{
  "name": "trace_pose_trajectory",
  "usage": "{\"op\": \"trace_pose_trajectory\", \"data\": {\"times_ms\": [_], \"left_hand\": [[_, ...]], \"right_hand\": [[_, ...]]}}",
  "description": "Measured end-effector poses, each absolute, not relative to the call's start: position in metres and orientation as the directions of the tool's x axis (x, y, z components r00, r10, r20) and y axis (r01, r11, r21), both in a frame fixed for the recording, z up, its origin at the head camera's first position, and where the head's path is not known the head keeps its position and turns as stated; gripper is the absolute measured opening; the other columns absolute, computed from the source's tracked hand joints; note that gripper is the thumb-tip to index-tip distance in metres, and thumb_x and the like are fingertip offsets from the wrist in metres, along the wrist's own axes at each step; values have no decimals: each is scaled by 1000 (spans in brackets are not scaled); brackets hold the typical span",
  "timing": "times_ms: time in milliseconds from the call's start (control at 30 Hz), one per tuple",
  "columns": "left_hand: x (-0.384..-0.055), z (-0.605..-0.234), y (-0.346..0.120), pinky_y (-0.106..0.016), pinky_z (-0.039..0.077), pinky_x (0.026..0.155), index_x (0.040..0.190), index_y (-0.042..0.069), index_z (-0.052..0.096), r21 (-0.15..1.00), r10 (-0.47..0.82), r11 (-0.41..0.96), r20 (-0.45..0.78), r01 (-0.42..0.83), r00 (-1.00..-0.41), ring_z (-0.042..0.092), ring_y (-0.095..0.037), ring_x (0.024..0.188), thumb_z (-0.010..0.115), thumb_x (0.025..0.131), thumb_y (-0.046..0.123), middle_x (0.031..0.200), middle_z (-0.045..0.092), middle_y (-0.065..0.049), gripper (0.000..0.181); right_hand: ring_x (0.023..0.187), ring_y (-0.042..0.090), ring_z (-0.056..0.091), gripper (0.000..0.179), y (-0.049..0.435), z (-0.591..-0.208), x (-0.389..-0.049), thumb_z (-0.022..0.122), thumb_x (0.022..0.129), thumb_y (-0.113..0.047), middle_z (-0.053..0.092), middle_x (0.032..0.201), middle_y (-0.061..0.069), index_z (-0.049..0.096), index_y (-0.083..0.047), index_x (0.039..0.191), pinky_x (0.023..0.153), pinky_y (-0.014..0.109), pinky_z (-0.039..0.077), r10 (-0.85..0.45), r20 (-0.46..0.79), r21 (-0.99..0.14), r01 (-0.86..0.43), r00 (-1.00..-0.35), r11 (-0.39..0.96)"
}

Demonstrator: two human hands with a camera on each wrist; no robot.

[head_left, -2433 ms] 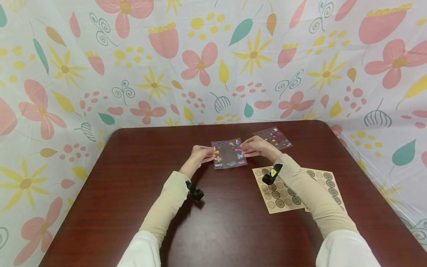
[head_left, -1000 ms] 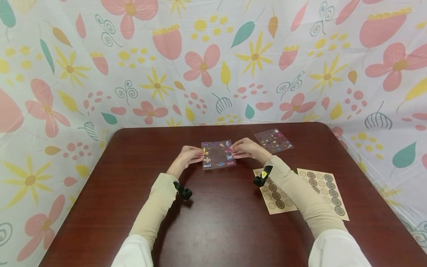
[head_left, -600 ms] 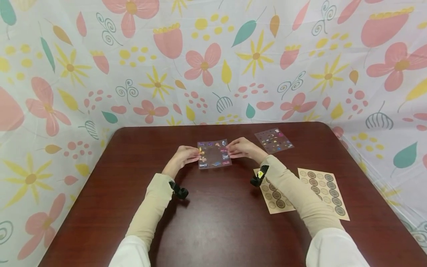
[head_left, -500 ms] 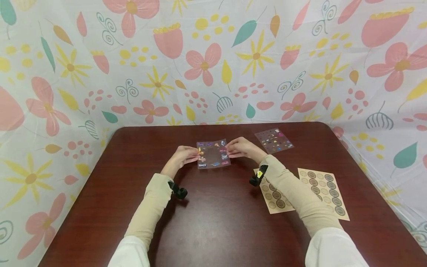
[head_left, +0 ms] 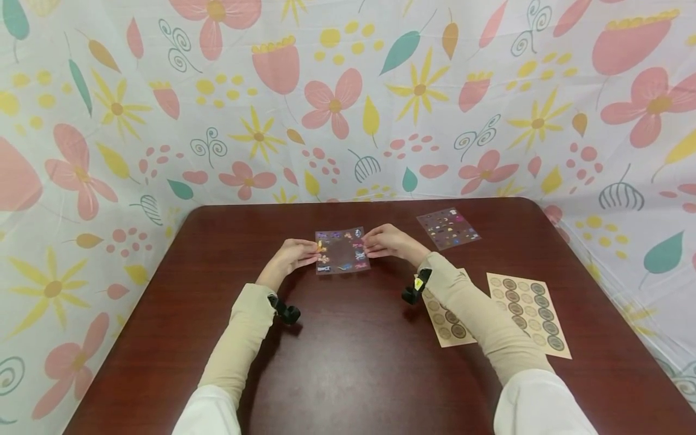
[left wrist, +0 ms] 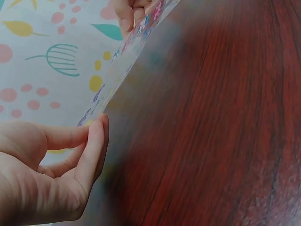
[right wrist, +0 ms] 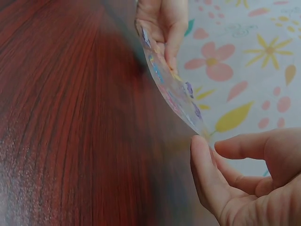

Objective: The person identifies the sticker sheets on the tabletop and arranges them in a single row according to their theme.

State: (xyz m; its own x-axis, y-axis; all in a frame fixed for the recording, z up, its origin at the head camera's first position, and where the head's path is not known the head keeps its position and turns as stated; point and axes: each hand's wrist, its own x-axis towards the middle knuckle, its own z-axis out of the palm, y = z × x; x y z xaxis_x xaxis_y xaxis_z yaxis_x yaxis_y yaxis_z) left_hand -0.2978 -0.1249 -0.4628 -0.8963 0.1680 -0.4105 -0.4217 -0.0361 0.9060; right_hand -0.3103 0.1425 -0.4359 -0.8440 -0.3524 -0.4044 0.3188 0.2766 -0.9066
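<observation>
A clear sticker sheet [head_left: 342,249] with small colourful figures round its border and a bare middle is held up between both hands over the table. My left hand [head_left: 290,258] pinches its left edge between thumb and fingers. At the opposite edge, my right hand [head_left: 393,243] pinches it the same way. From the left wrist view the sheet [left wrist: 123,61] shows nearly edge-on, the left hand [left wrist: 51,174] at its near end. In the right wrist view the sheet [right wrist: 171,96] bows slightly, with the right hand [right wrist: 249,174] at its near end.
Another clear sheet with small stickers [head_left: 448,228] lies at the back right of the dark wooden table [head_left: 348,362]. Two tan sheets of round stickers [head_left: 530,311] lie at the right, one partly under my right forearm. A floral curtain [head_left: 337,151] hangs behind the table.
Both hands have moved left together with the sticker sheet between them, slowing lately. The sheets on the table stay put; more of the tan sheet on the right shows.
</observation>
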Motion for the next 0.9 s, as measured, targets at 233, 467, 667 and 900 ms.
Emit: {"op": "trace_pose_trajectory", "data": {"times_ms": [233, 467, 667, 900], "left_hand": [[-299, -464, -131, -21, 60, 72, 124, -10, 55, 908, 162, -31, -408, -417, -899, 68, -10, 70, 56, 94, -3, 81, 68, -1, 31], [-297, -463, -138, -20, 59, 71, 127, -11, 52, 909, 157, -22, -409, -417, -899, 67, -9, 71, 55, 94, -4, 80, 67, 0, 34], [-294, -462, -145, -18, 59, 69, 128, -10, 52, 907, 165, -19, -412, -420, -896, 67, -8, 70, 55, 95, -2, 78, 68, 1, 34], [-291, -461, -151, -19, 59, 71, 130, -10, 50, 903, 172, -17, -420, -429, -891, 68, -8, 71, 55, 96, -1, 77, 68, 3, 36]], "right_hand": [[74, 12, 68, 35, 137, -435, -310, 53, 97, -3, 67, 88, 9, 52, 12, 128, 77, 30, 61, -354, -405, -908, 324, -843, 267], [74, 12, 69, 36, 130, -437, -309, 55, 95, -1, 67, 90, 10, 51, 12, 128, 75, 29, 61, -363, -403, -910, 327, -840, 254], [75, 12, 69, 36, 125, -436, -306, 54, 96, -1, 66, 95, 13, 51, 13, 128, 77, 29, 61, -376, -403, -910, 321, -834, 263], [74, 12, 68, 36, 117, -435, -304, 55, 96, -3, 66, 95, 12, 52, 13, 128, 78, 30, 61, -389, -406, -910, 325, -827, 257]]}}
